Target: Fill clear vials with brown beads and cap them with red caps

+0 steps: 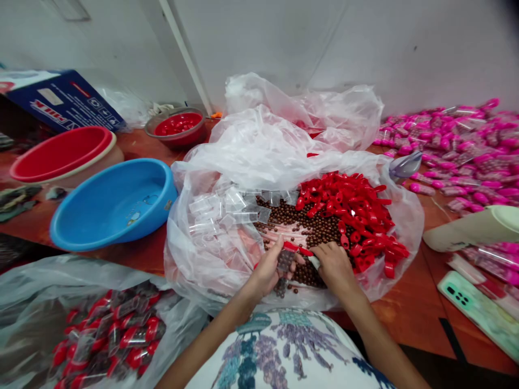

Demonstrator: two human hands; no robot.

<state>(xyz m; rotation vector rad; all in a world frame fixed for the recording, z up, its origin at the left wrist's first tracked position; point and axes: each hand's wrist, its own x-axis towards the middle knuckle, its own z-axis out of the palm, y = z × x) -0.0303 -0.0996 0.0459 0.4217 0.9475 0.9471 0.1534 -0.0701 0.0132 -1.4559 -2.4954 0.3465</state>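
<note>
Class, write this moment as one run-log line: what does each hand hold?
left hand: holds clear tube of brown beads | right hand: at tube's red cap | under: bag of brown beads

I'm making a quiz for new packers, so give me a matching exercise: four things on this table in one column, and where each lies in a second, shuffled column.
Things:
1. blue basin
2. pink-capped tubes
3. phone
4. red caps

Places:
A. near right edge of the table
B. inside the big clear bag, right side
C. left of the big clear bag
D. piled at far right by the wall

Pairs: 1-C, 2-D, 3-A, 4-B
</note>
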